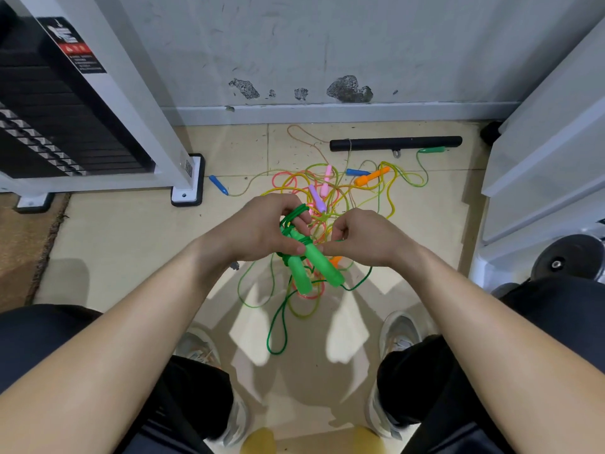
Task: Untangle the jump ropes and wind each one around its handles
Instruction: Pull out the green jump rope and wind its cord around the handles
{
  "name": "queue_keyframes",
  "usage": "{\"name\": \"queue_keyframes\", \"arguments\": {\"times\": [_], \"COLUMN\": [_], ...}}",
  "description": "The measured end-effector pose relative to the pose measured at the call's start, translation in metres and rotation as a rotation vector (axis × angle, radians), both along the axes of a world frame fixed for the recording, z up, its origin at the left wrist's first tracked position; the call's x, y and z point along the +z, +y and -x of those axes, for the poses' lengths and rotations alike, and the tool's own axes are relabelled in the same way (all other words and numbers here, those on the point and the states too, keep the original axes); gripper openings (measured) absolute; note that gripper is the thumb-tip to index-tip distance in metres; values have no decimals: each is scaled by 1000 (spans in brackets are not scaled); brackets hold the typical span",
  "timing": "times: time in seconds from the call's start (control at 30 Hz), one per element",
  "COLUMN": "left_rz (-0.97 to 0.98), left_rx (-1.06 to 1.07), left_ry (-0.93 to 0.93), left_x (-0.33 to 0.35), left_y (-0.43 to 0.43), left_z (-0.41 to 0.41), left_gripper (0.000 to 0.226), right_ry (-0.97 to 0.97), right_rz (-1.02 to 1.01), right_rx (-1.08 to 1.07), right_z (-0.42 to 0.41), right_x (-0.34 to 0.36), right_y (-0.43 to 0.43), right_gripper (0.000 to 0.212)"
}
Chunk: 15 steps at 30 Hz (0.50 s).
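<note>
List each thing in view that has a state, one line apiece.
left hand: grips the pair of green plastic handles
right hand: pinches the thin green cord
pair of green plastic handles: side by side, cord partly wound round them
thin green cord: remainder hangs loose
heap of coloured jump ropes: tangled on the floor
black cylindrical bar: lying by the wall

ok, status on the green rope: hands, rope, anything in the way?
Left hand grips both green handles, green cord partly wound on them. Right hand pinches the cord. Loose tail hangs toward the floor; tangled pile beyond, overlap unclear.
</note>
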<state>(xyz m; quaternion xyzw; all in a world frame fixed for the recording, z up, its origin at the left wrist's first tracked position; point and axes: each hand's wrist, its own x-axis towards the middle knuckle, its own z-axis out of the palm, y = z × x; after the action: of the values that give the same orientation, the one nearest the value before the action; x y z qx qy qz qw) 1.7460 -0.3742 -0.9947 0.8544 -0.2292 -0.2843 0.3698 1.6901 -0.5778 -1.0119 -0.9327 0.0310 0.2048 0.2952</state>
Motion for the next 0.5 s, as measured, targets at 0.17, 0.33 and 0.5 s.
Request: {"name": "queue_keyframes", "arguments": {"times": [0.17,0.33,0.5], "left_rz": [-74,39,307], "left_rx": [34,383,743], "left_ry": [-153,-259,13], "left_x": [-5,-18,-29], "left_y": [-8,-8,-15], "left_z": [4,-1,0], "left_gripper": [40,38,34], "right_ry": [60,-36,-424], "right_rz": [-290,-712,-359], "right_rx": [-184,-459,-274], "right_z": [0,15,31], "right_x": [5,2,-31], "right_y": [7,44,62], "right_gripper": [39,25,46]}}
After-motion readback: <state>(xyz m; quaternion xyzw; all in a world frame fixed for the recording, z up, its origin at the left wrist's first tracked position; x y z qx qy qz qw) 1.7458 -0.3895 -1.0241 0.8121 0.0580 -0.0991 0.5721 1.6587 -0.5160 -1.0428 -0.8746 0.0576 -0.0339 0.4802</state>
